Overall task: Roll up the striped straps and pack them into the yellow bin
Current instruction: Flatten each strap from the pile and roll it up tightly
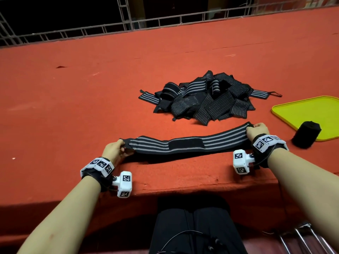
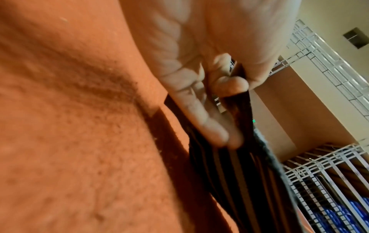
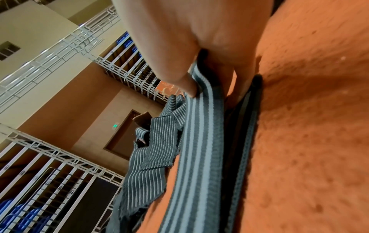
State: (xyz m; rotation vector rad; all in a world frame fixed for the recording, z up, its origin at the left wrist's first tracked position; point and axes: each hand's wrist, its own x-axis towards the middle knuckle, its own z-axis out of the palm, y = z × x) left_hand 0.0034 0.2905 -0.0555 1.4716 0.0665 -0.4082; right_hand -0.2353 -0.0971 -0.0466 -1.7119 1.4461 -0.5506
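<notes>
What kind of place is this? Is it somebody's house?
Probably not a house. It looks like a big hall: a long red felt-covered table, white metal truss frames behind it, and stacked blue chairs.

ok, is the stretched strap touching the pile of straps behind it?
Apart. In the head view a band of bare red table separates the stretched strap, held at each end by the left hand and right hand, from the pile.

One end of a black striped strap (image 2: pixel 229 165) is pinched between the thumb and curled fingers (image 2: pixel 199 113) of the left hand (image 2: pixel 199 63), just above an orange-carpeted bench (image 2: pixel 69 126). White metal railings (image 2: pixel 329 181) are seen behind.
</notes>
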